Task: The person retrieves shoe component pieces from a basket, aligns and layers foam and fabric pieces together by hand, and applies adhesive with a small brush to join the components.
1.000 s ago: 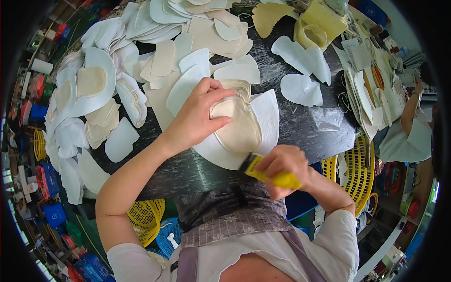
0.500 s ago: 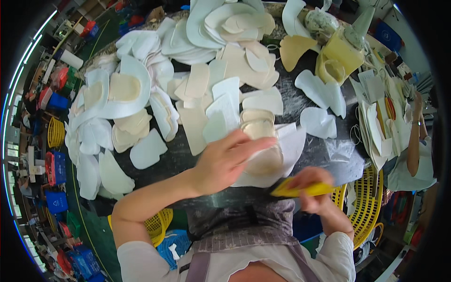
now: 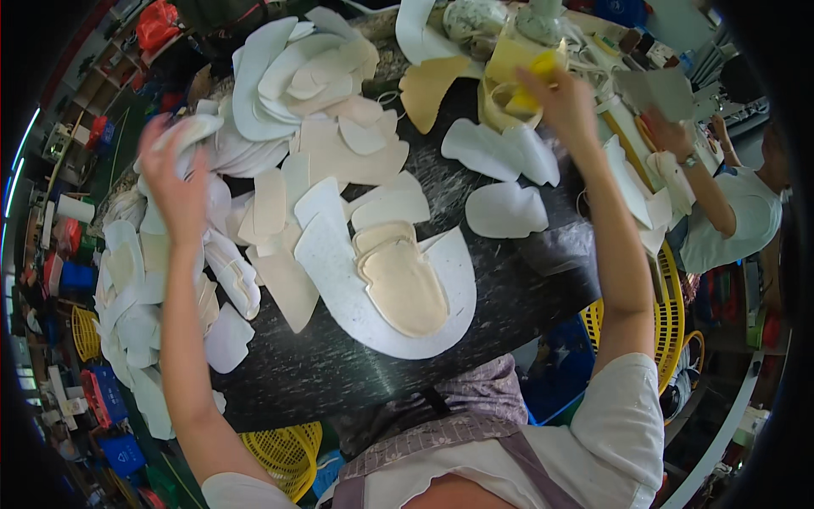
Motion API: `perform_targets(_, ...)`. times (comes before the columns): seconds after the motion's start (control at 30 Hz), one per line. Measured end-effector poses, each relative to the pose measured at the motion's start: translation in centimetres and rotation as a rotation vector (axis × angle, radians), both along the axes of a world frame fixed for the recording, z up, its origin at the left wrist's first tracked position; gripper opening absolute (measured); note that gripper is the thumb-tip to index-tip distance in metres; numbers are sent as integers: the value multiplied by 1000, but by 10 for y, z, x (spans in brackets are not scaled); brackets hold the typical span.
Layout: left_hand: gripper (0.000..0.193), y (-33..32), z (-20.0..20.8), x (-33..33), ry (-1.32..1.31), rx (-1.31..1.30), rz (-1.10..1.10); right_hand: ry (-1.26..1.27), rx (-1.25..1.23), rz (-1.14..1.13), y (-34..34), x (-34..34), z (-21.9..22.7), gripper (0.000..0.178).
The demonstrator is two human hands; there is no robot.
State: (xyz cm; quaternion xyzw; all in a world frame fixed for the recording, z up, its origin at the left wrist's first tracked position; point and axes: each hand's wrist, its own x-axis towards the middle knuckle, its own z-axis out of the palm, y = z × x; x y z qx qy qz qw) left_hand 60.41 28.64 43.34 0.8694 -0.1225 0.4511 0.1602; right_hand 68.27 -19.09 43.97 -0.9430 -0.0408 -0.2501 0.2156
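My left hand [image 3: 174,174], blurred, is closed around a curved white sheet piece [image 3: 199,129] at the top of the left pile. My right hand [image 3: 555,95] grips a yellow-handled brush [image 3: 538,78] over the yellow cut-open tub [image 3: 500,106]; the brush's end is hidden at the tub. In front of me on the dark table lies a white U-shaped sheet [image 3: 394,339]. A cream rounded pad [image 3: 411,293] rests on it, with another cream piece [image 3: 381,236] at its far end.
Piles of white and cream pieces [image 3: 136,280] cover the table's left and back. Two white pieces [image 3: 507,209] lie right of centre. Yellow baskets [image 3: 671,314] stand below the table. A co-worker [image 3: 721,204] works at the right, one hand near a grey sheet [image 3: 657,92].
My left hand has left the cream pad and reached to the left pile. My right hand carried the brush from the front edge up to the tub. The view has shifted.
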Motion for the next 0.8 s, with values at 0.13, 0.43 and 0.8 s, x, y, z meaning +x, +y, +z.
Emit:
perform_targets(0.13,37,-114,-6,-77,603,1,-582,214,823,243,-28,-28,-1,39)
perform_targets(0.43,56,-137,-41,-91,994,-168,-629,557,740,437,63,-174,-40,32)
perform_targets(0.8,35,-134,-61,-91,860,-343,-755,103,421,1154,115,-224,-57,27)
